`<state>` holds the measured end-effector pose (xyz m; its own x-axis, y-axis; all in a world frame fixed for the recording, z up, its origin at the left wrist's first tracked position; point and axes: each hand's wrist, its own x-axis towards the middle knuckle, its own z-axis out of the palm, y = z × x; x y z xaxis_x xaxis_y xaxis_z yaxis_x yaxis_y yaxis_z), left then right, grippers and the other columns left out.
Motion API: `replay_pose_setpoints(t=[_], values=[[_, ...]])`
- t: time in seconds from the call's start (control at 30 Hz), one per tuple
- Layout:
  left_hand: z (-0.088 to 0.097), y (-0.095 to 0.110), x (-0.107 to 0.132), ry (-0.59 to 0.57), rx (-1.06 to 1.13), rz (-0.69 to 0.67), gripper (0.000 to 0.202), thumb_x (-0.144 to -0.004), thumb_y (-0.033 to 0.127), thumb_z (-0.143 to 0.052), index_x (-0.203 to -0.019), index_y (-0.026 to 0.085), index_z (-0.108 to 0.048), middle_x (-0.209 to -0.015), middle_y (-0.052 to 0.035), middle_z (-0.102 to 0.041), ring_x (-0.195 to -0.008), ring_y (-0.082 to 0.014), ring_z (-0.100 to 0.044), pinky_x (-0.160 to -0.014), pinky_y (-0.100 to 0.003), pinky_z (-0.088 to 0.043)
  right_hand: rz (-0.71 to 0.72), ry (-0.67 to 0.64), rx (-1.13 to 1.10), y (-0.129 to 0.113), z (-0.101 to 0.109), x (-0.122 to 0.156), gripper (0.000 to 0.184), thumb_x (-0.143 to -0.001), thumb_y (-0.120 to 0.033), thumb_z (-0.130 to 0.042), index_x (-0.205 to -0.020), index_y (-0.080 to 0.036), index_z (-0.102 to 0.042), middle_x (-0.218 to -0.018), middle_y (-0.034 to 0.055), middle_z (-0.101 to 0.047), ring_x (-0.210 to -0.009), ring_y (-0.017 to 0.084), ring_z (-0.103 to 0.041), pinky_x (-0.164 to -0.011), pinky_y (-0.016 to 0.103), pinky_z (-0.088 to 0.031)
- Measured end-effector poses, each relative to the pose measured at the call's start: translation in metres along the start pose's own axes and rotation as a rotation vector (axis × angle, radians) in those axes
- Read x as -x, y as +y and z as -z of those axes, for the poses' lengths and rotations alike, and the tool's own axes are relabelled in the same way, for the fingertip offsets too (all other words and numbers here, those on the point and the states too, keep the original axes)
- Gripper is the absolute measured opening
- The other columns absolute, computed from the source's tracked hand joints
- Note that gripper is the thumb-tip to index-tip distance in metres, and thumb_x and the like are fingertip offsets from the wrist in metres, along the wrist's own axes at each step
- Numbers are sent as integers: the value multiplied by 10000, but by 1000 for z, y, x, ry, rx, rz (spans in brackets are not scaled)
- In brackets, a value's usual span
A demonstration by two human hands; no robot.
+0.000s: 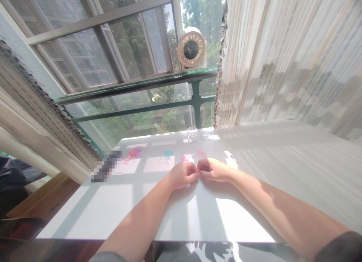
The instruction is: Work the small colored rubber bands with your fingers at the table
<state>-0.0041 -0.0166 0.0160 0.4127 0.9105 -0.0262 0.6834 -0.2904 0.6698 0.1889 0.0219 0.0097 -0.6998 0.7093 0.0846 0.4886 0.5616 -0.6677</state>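
The left hand [181, 175] and right hand [216, 169] meet fingertip to fingertip, each with thumb and forefinger pinched together, seemingly on a tiny pink piece [198, 172]; it is too small and washed out to tell its shape. So fine a thing probably calls for fingertips alone, with the other fingers curled out of the way. The piece is held low over the middle of the white table [93, 216]; I cannot tell whether the hands rest on its surface. Both forearms come in across the near edge from opposite sides, likely for a steady, even hold.

Just beyond the hands, towards the far edge, lie a pink heap [186, 157] and, to its right, a second pink heap [201, 153], both within easy reach. Further left is a teal heap [168, 153] with dark bits [166, 161] beside it, then a red-and-purple heap [134, 153] nearer the left edge. The gaps between them suggest sorting by colour.

A clear jar [192, 134] stands close to the far edge, with what looks like its lid [207, 135] lying just to the right, presumably there to leave working room. A pixelated dark object [106, 167] sits at the left edge.
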Motion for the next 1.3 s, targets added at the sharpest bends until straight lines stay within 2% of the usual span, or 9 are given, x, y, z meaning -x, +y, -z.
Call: replay_pose_setpoints(t=[0.43, 0.83, 1.3], values=[[1, 2, -1, 10, -55, -20, 125, -759, 294, -498, -771, 187, -560, -694, 4, -665, -612, -123, -577, -574, -219, -420, -15, -6, 11, -1, 0, -1, 77, -738, -236, -495, -759, -183, -548, -669, -21, -554, -588, 105, -455, -540, 224, -333], [2, 4, 0, -14, -24, 14, 140, -766, 310, -502, -784, 188, -568, -701, 3, -676, -607, -119, -578, -573, -216, -423, -32, -5, 0, -3, 0, 0, 80, -741, -257, -504, -729, -181, -526, -629, -34, -516, -566, 97, -433, -528, 222, -323], [1, 1, -2, 3, -43, -4, 143, -755, 309, -518, -780, 184, -584, -736, -4, -676, -627, -122, -579, -572, -212, -419, -40, -11, 9, -3, 0, 0, 60, -724, -209, -481, -736, -182, -533, -635, -36, -512, -574, 100, -435, -531, 222, -328]])
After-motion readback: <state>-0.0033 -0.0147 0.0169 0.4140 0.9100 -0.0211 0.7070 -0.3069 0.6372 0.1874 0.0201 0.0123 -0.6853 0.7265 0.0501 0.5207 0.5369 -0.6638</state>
